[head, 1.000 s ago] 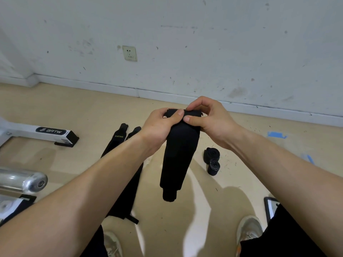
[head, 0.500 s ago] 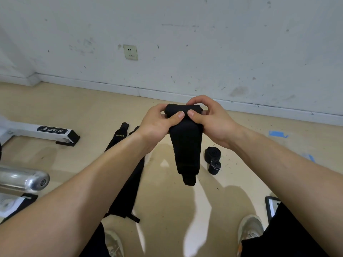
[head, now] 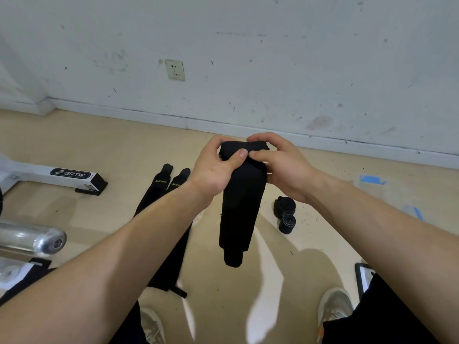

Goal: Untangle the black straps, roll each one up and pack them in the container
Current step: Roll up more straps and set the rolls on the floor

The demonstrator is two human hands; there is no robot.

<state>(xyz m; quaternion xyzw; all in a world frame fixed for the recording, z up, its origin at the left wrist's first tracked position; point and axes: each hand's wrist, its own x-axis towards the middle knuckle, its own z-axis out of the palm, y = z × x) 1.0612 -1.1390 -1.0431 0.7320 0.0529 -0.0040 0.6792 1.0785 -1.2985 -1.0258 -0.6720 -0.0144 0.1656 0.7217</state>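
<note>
Roll at top of held strap fatter than 1.0 s ago | left hand and right hand both pinch that roll, mid-air above floor | judged: soft, light, limp fabric; grip the roll by its edges, keep tension or it unwinds | text: "XUEYING" on loose straps, "BRTW" on white frame

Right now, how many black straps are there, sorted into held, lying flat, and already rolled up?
held strap, gripped by left hand and right hand: 1
flat straps: 2
rolled straps: 2
Total: 5
</note>
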